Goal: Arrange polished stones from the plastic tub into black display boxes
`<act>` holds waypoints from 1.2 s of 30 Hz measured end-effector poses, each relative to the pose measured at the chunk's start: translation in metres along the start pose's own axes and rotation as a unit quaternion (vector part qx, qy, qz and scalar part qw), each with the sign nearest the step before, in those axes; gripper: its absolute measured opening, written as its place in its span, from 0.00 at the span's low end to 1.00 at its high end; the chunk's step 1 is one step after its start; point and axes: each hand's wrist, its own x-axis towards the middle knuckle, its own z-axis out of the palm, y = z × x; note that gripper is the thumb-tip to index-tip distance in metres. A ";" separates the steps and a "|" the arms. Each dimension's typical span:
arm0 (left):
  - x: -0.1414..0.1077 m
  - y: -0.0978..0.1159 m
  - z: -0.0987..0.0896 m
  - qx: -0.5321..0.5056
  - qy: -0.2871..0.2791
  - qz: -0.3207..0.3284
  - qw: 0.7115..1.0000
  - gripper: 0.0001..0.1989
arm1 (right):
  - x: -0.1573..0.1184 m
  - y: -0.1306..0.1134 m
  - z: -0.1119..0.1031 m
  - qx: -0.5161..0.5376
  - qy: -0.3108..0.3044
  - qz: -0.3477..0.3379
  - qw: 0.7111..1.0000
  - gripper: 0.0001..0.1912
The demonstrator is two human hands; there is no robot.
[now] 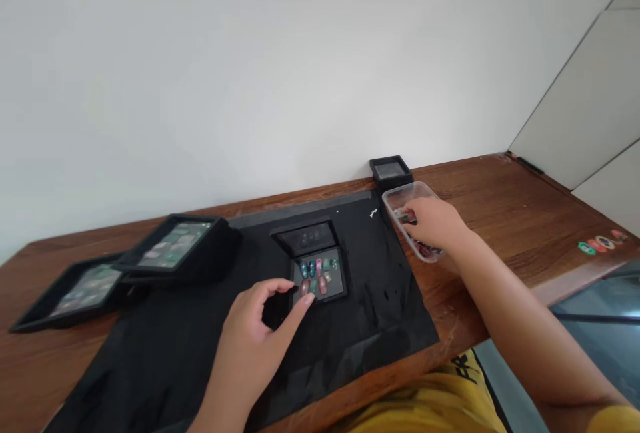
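An open black case (344,273) lies on the black mat, its lid tilted up at the back, with several green, pink and teal nail tips (313,267) inside. At the case's front left edge is my left hand (265,329), thumb and fingers apart, the thumb tip near the lower nail tips. My right hand (433,223) reaches into a clear plastic container (424,191) to the right, which holds more nail tips. Its fingers are bent down among them, and what they hold, if anything, is hidden.
Stacked black cases with filled windows (173,244) stand at the left. Another small stack of black cases (390,169) is by the wall behind the container. The black mat (380,313) covers the wooden table's (500,199) middle. Round stickers (595,245) are near the right edge.
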 end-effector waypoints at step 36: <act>0.000 0.008 -0.004 -0.054 -0.007 -0.046 0.997 0.23 | -0.022 -0.018 -0.009 0.212 0.142 -0.063 0.965 0.13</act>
